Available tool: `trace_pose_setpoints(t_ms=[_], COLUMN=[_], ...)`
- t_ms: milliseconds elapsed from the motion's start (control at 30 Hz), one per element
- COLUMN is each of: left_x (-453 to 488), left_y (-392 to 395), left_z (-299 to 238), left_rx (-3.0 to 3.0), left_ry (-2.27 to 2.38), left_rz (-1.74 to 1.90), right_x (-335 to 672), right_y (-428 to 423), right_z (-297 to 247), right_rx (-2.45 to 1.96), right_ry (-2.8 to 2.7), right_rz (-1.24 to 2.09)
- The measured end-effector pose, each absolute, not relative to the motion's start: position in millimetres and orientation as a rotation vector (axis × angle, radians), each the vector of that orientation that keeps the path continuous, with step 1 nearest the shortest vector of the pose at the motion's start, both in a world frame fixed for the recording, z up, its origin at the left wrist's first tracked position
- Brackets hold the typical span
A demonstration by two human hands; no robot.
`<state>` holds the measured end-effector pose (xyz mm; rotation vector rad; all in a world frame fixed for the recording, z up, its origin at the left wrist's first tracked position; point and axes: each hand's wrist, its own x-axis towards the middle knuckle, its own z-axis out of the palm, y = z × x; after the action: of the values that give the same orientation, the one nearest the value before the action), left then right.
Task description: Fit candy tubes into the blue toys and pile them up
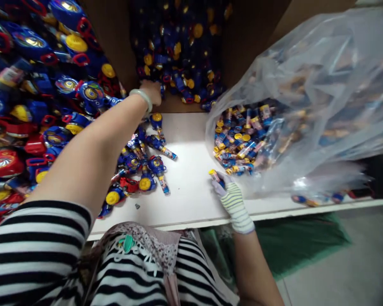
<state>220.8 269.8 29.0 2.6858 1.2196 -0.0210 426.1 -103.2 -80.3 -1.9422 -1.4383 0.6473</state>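
My left hand (152,92), with a pale bangle on the wrist, reaches far forward to the edge of a cardboard box (169,104) full of blue, red and yellow toy parts (178,51); its fingers curl down among them, but what they hold is hidden. My right hand (230,193), in a striped knit glove, rests on the white table (191,187) and pinches a small tube with a yellow cap (214,174). It sits just below the mouth of a clear plastic bag (306,85) holding many such tubes (239,140).
A large heap of blue and red toys (35,106) rises at the left. Several assembled toys with tubes (143,165) lie on the table between my hands. The table's front edge runs near my lap; a green mat (293,242) lies on the floor.
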Motion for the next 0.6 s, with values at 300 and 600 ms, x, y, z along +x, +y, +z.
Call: trace_pose_setpoints(t_ms=[300,600], left_x=[156,115], left_y=[104,65], left_z=[58,34], left_rx=[2.486,2.41], left_ry=[0.293,0.072], left_rz=[0.242,0.351], right_x=[369,325], right_y=[-59,-78], right_z=[-13,9], right_rx=[-1.644,-1.855], right_ry=[-1.774,-2.188], right_rz=[0.42,0.312])
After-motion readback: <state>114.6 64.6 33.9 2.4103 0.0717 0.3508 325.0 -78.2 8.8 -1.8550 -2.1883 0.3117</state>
